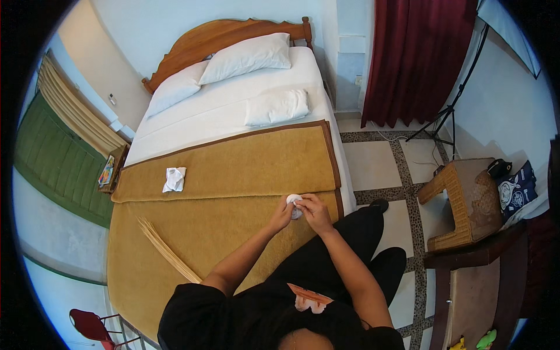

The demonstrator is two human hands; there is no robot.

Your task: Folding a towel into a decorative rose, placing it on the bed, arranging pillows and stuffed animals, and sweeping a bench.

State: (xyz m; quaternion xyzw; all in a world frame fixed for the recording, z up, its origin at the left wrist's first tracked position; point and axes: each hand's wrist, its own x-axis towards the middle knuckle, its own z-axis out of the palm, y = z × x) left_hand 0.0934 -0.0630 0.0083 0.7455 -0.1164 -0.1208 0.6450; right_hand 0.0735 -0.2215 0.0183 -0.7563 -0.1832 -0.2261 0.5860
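Note:
A small rolled white cloth (295, 213) is held up between my two hands, above the mustard-coloured blanket (227, 170) on the bed. My left hand (282, 215) grips its left side. On its right side, the fingers of my right hand (316, 213) pinch the cloth near the top. Part of the cloth is hidden behind my fingers. Farther left on the blanket lies a folded white cloth (174, 179), apart from both hands. A bundle of thin sticks, like a lidi broom (168, 249), rests beyond my left forearm, its lower end hidden by my arm.
White pillows (247, 57) lean by the wooden headboard (236, 33), and a folded white cloth bundle (278, 108) lies on the sheet. To the right stand a wicker chair (470, 201) and a black tripod stand (453, 103). A red chair (92, 326) is at lower left.

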